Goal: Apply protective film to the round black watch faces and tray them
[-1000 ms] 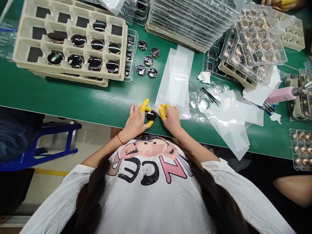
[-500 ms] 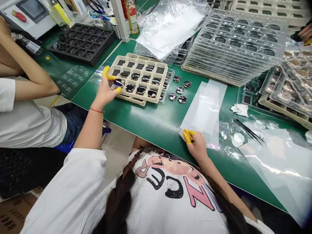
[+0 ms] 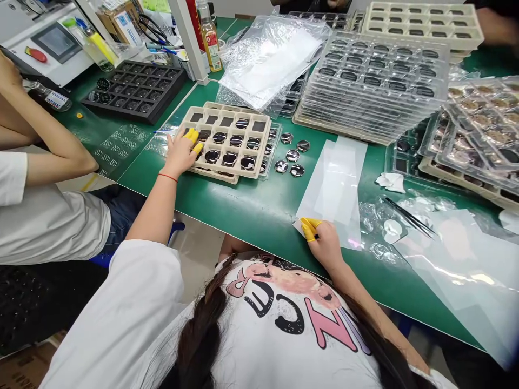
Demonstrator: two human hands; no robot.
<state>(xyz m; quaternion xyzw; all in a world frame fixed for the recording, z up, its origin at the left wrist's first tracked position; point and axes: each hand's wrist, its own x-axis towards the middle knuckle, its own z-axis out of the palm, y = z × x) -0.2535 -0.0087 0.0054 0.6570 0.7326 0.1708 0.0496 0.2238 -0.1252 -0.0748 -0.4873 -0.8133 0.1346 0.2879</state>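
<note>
Green table (image 3: 251,205) spreads across your head view. At ten o'clock, your left hand (image 3: 183,152) rests over one end of the cream tray (image 3: 237,169); I can't tell whether it grips anything. Separate compartments presumably keep the dark discs (image 3: 248,162) from rubbing. The tray lies toward eleven, long axis near nine-to-three, turned slightly clockwise. At four, your right hand (image 3: 322,237) pinches a pale piece (image 3: 297,224), its free corner pointing toward ten.
</note>
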